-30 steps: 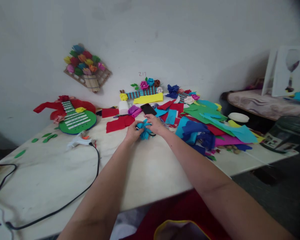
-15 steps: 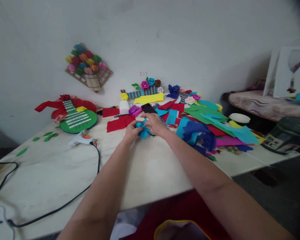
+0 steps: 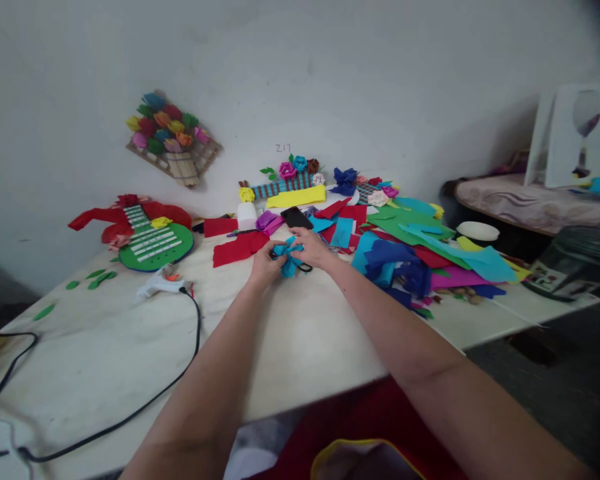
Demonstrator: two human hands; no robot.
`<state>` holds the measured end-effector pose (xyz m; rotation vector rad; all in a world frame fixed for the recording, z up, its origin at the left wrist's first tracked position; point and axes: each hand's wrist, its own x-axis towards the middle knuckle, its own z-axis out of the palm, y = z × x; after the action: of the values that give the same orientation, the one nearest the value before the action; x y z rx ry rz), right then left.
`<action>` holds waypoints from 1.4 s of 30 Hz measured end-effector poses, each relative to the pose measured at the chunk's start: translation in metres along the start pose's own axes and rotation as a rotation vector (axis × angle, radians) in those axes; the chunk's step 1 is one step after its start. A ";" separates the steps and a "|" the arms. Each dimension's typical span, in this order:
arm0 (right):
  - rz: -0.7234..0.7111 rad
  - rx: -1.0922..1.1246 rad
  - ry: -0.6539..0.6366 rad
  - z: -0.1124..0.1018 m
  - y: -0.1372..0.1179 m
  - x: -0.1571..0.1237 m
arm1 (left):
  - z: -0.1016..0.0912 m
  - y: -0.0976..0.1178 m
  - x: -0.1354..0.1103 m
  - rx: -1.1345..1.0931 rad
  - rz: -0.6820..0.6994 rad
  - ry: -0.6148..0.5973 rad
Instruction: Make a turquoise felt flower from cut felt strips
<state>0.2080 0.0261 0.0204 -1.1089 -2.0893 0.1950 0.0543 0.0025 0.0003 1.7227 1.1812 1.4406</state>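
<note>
Between my two hands is a light-blue crepe paper flower (image 3: 289,261), its petals crumpled and spread. My left hand (image 3: 266,264) pinches its left side, with the fingers closed on the paper. From the right, my right hand (image 3: 310,249) grips a petal between thumb and fingers. A black loop, like a scissor handle (image 3: 305,268), pokes out under the flower beside my right hand. Just beyond lie a red paper sheet (image 3: 237,249), a black phone (image 3: 297,217) and a purple paper roll (image 3: 269,222).
A white glue gun (image 3: 156,285) with a black cord (image 3: 145,402) lies on the left of the table. Behind it rests a green and red guitar-shaped craft (image 3: 155,247). Coloured paper sheets (image 3: 410,230) pile up on the right, near a big glass jar (image 3: 570,263).
My right hand has shifted slightly on the blue flower, and its petals have a different shape. More of the black loop shows. The camera view has moved a little.
</note>
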 end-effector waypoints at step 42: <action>-0.521 -0.286 0.079 -0.002 -0.017 -0.006 | 0.000 0.007 -0.001 -0.443 -0.239 0.071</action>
<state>0.2006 0.0106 0.0265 -0.6741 -2.2996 -0.4029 0.0558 -0.0015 0.0063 1.1982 0.9725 1.4882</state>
